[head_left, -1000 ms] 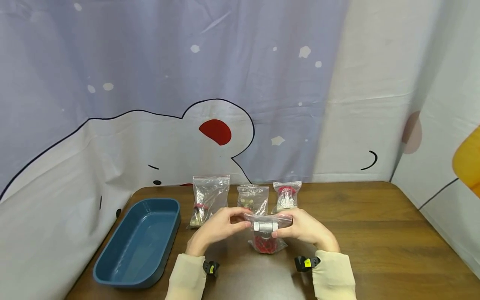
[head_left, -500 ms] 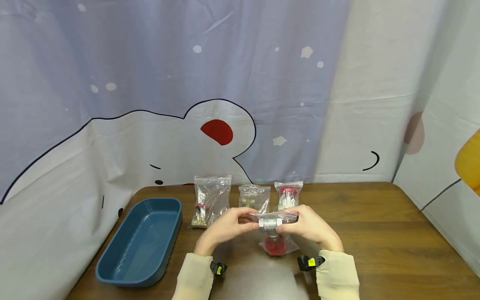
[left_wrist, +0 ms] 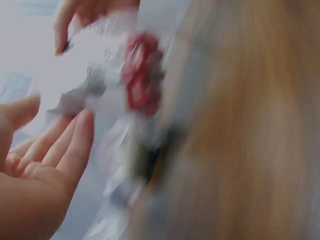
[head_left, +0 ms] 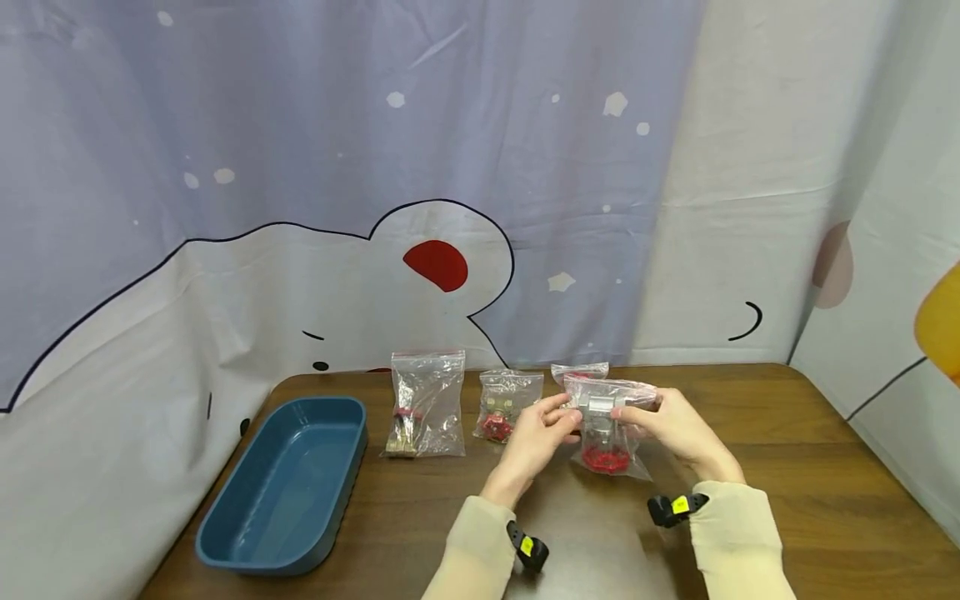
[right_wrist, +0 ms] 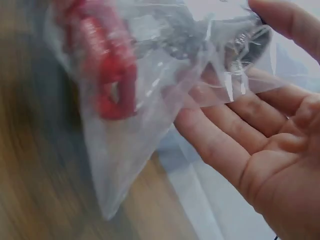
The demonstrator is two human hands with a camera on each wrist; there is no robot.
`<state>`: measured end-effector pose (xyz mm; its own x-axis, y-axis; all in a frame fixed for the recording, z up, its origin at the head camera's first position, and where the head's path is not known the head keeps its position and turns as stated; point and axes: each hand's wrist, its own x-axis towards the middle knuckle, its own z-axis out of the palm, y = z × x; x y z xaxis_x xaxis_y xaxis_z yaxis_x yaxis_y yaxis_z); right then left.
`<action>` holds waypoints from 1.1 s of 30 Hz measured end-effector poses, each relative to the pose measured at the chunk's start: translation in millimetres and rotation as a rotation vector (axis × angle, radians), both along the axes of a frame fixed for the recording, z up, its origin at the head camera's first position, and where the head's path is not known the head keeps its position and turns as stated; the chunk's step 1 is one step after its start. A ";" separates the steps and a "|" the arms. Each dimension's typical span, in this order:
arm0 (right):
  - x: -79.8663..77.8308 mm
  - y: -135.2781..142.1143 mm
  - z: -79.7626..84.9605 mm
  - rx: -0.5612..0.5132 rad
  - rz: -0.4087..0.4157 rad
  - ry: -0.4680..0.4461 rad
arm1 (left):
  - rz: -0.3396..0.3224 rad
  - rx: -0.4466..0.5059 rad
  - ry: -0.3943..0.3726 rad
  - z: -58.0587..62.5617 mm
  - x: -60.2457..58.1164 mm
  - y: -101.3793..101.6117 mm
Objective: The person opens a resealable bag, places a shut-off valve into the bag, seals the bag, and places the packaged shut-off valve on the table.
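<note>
A clear zip bag holding a silvery valve with a red handwheel (head_left: 606, 460) is lifted between both hands. My left hand (head_left: 534, 442) grips the valve's left end through the plastic; in the left wrist view the left fingers (left_wrist: 75, 142) lie beside the blurred metal. My right hand (head_left: 678, 433) pinches the other end, thumb in front. Seen from the right wrist, the right fingers (right_wrist: 225, 132) lie under the bag, with the red handwheel (right_wrist: 107, 70) beyond them. Behind it stands another bag (head_left: 581, 369) with a red-topped item, mostly hidden.
A blue tray (head_left: 352, 467) sits at the left of the wooden table (head_left: 757, 433). At the back are a bagged brass valve (head_left: 427, 408) and a smaller bagged brass valve with a red handwheel (head_left: 497, 421). A patterned curtain (head_left: 570, 183) hangs behind.
Both hands have carried the bagged valve to the right and slightly farther back. The smaller bagged brass valve has come into full view, while the bag at its right is now mostly covered.
</note>
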<state>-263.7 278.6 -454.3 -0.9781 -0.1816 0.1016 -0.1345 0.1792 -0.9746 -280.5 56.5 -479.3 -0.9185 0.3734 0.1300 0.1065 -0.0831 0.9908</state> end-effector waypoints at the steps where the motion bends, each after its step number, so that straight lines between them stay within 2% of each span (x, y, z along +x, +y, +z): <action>1: -2.5 6.9 0.5 -0.019 -0.004 -0.018 | 0.007 0.037 -0.018 -1.6 0.1 9.5; 4: -10.3 27.8 1.9 -0.058 -0.005 -0.056 | 0.028 0.125 -0.049 -3.0 0.5 37.7; 7: -18.9 46.6 4.2 -0.105 -0.013 -0.107 | 0.051 0.099 -0.047 -0.4 0.2 62.1; 9: -24.9 57.9 5.4 -0.131 -0.019 -0.142 | 0.072 0.046 -0.031 2.6 -1.2 75.8; 12: -34.3 72.0 5.3 -0.144 -0.023 -0.204 | 0.123 -0.088 0.009 6.1 -4.7 91.8; 15: -43.4 84.1 2.5 -0.127 -0.024 -0.280 | 0.155 -0.190 0.027 6.5 -9.2 105.6; 17: -48.6 91.2 0.2 -0.105 -0.026 -0.321 | 0.138 -0.177 0.006 4.9 -12.6 113.9; 21: -56.4 102.3 -2.7 -0.065 -0.028 -0.378 | 0.074 -0.051 -0.079 -2.2 -19.7 126.9; 23: -59.6 105.9 -2.8 -0.052 -0.025 -0.401 | 0.057 -0.017 -0.102 -6.2 -23.7 131.3; 29: -73.2 112.1 -8.7 0.009 -0.057 -0.479 | 0.038 -0.053 -0.151 -13.0 -31.2 137.8; 33: -75.3 115.8 -14.7 0.010 -0.070 -0.511 | 0.006 -0.020 -0.214 -21.0 -31.3 143.5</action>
